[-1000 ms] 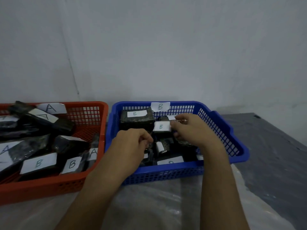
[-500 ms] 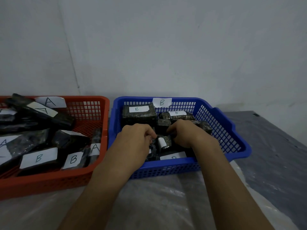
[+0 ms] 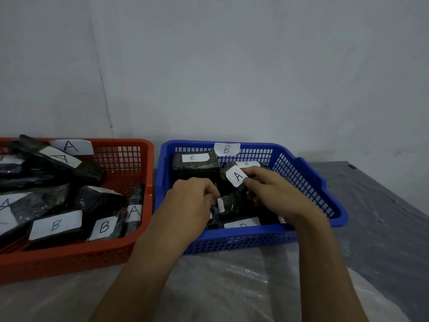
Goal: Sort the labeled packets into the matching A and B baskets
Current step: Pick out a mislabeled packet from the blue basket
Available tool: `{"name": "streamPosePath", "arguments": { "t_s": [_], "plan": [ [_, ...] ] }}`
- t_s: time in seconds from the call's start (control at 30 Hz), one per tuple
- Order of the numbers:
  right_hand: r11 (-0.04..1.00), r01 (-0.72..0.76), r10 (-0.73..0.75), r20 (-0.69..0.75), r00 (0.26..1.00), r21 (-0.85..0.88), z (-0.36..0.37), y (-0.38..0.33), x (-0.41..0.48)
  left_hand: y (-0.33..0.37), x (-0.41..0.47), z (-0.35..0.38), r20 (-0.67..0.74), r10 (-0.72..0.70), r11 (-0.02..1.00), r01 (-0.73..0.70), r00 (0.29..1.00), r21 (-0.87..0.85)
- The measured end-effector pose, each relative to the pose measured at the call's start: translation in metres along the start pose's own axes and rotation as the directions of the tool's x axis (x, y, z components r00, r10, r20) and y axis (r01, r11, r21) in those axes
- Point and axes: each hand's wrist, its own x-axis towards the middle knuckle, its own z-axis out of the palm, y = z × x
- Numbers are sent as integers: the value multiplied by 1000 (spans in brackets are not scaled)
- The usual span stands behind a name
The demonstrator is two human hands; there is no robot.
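Head view: our right hand (image 3: 276, 196) pinches the A packet (image 3: 236, 177) by its label end, inside the blue B basket (image 3: 243, 232); our left hand (image 3: 190, 203) is curled down among the packets (image 3: 196, 165) there; we cannot tell if it holds one; the A packet looks light, soft and shiny, maybe slippy; grip its thick middle, not the paper label.

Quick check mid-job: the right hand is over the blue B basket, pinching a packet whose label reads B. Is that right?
Not quite. In the head view, the packet that the right hand pinches is labelled A, not B. The rest holds: the hand is over the blue basket, which is tagged B.
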Motion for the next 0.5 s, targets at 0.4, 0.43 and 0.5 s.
{"name": "streamPosePath", "arguments": {
  "t_s": [0.4,0.43,0.5],
  "plan": [
    [981,21,-47,133,990,191,3,-31,-10,3,4,-8,-97,-85,924,42,992,-381],
    [977,35,-70,159,985,209,6,-37,-11,3,5,-12,-110,-110,891,49,988,-451],
    [968,71,-116,179,977,242,15,-50,-14,2,5,-21,-138,-141,842,45,980,-538]
  ]
}}
